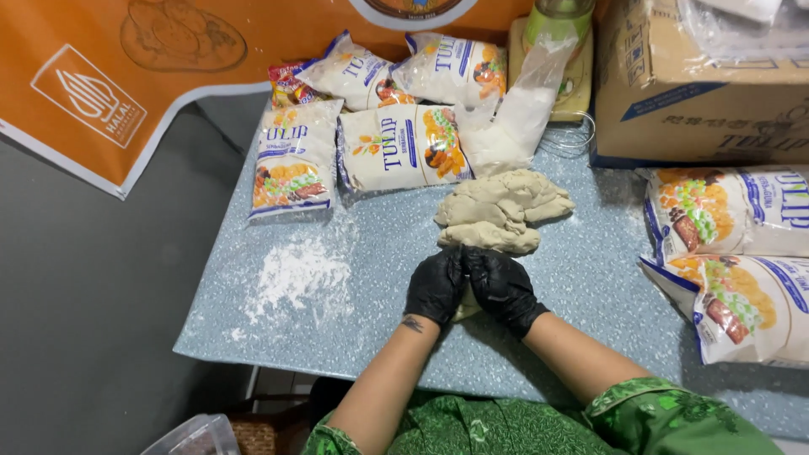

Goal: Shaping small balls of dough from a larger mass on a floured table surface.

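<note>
1. Head view looks down on a speckled blue-grey table point(590, 278), where a pale beige dough mass point(500, 211) lies at the centre of the frame.
2. Its long axis runs from the upper right, near a clear plastic bag, down towards the hands at lower centre; the lower end narrows and passes under the gloves.
3. Left hand point(436, 286) and right hand point(503, 288), both in black gloves, sit side by side and touching. Their fingers curl closed over a small lump of dough point(465, 308), which shows only as a pale sliver between and below the palms.
4. A clear plastic bag of white flour point(516, 118) stands open at upper centre, touching the far end of the dough mass; a jar with a green lid point(560, 17) stands behind it, contents unclear.
5. Loose flour point(299, 274) is scattered on the table at centre left.
6. Five white pillow-shaped packets with blue lettering and food pictures point(371, 126) lie in the upper centre; two larger ones point(742, 261) lie at the right edge.
7. A brown cardboard box point(699, 93) fills the upper right.
8. An orange banner with white trim point(126, 76) spans the upper left.
9. A clear plastic tub point(194, 436) shows at the bottom left.
</note>
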